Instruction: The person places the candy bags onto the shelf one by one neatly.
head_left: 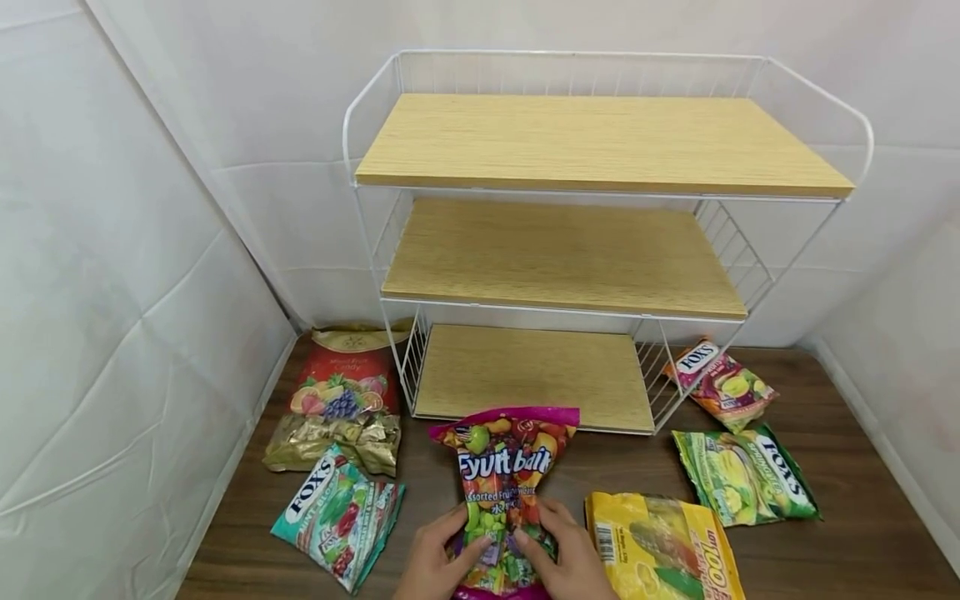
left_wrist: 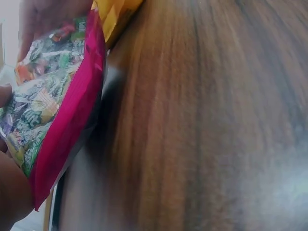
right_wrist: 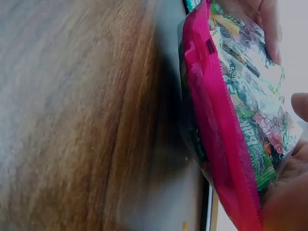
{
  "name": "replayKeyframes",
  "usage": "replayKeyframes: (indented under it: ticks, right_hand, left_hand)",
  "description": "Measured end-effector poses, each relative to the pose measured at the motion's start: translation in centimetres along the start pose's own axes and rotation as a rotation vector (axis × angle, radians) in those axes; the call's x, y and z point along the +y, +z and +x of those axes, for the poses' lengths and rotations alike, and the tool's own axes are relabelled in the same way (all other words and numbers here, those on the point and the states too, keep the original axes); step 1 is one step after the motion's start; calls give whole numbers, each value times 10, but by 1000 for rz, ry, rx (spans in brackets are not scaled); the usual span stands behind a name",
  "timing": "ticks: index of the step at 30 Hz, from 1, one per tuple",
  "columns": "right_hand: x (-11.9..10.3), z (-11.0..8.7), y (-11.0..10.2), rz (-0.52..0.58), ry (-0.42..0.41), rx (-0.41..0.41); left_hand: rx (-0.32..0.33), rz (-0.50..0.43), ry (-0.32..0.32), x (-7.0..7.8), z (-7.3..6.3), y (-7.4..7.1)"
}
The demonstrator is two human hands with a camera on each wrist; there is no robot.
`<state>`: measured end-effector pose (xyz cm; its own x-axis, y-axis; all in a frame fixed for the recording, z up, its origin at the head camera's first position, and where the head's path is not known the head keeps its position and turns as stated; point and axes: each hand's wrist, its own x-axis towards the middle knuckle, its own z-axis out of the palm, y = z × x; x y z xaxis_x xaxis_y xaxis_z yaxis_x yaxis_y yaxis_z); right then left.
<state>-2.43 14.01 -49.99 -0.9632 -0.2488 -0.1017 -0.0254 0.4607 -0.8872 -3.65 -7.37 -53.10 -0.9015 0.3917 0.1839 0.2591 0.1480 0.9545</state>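
Purple-edged candy bag (head_left: pixel 501 479): in front of the bottom shelf (head_left: pixel 528 367), left of the yellow bag (head_left: pixel 663 546)
Left hand (head_left: pixel 441 550): grasping its left side
Right hand (head_left: pixel 566 557): grasping its right side
Two-handed hold: probably the steadying step
Next bag move: likely calls for even support and clearance

left grip (head_left: pixel 438 557) and right grip (head_left: pixel 567 557) clasp from opposite sides, thumbs (head_left: pixel 476 552) inward.

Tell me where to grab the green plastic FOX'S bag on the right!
That green bag lies flat on the brown wooden table, so pinching its right edge looks best. Come from the right: bare table lies there, while the yellow plastic bag sits by its left.
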Motion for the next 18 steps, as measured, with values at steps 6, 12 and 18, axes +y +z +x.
replayKeyframes:
  ticks: [6,12,18]
  right_hand:
    - [-13,-9,-1,-48,-30,62]
    - [-31,-15,-7,-21,-33,74]
    - [-48,-20,-16,-6,-8,47]
  left_hand:
    - [9,79,67,15,0,-2]
    - [37,92,172,32,-1,-5]
    - [61,131,288,45,-2,-8]
